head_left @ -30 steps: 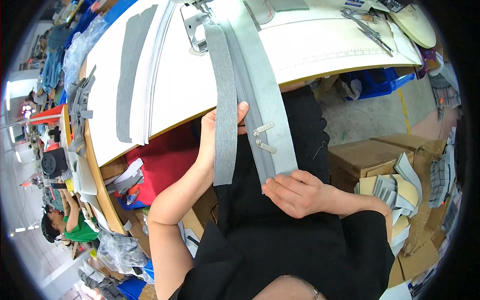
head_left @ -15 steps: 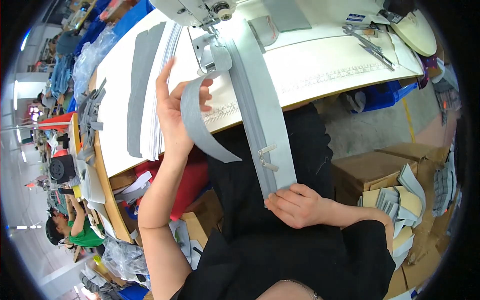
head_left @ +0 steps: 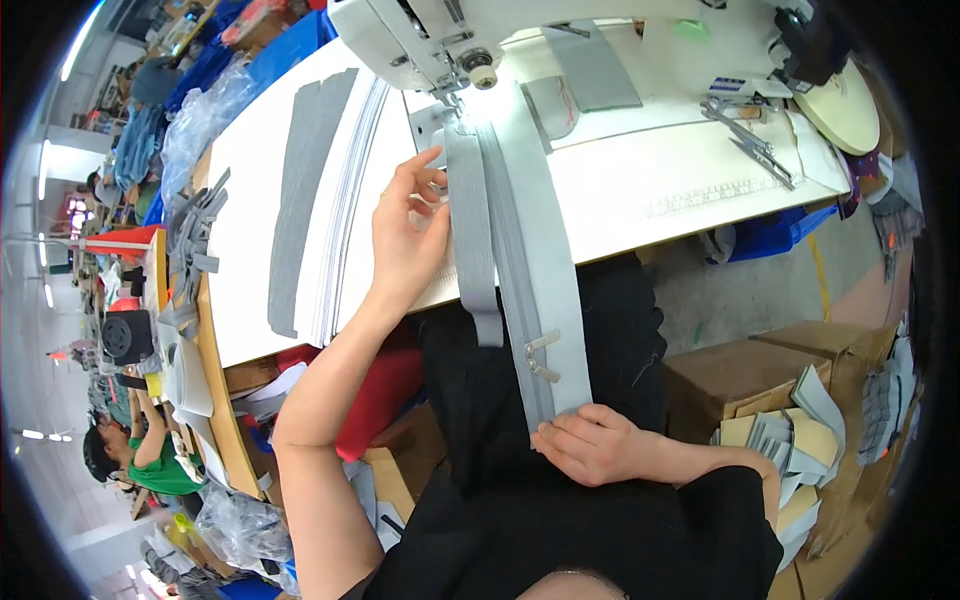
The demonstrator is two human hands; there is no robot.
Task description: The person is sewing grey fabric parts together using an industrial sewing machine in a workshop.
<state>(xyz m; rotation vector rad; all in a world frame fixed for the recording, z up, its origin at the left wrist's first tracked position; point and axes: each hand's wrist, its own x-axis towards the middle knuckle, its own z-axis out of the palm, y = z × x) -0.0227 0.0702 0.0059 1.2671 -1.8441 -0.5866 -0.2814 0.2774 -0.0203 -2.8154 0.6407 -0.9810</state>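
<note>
Under the sewing machine head (head_left: 400, 40) runs a pale grey band (head_left: 550, 260) with a zipper (head_left: 508, 250) and two metal pulls (head_left: 540, 360) near its lower end. A darker grey strip (head_left: 468, 230) lies along its left side, its upper end at the presser foot. My left hand (head_left: 405, 225) is beside that strip, fingers loosely bent and apart, thumb near its edge. My right hand (head_left: 590, 445) is closed on the lower end of the zippered band, over my lap.
Fabric strips (head_left: 310, 200) and scissors (head_left: 750, 140) lie on the white table (head_left: 640, 170). Cardboard boxes (head_left: 740, 370) and a blue bin (head_left: 770, 235) stand at right. A person in green (head_left: 150, 460) works at far left.
My left hand let go of the darker strip, swung up-left, then back beside it. The strip curled and now hangs straighter. More of the machine head shows, and everything appears lower in view.
</note>
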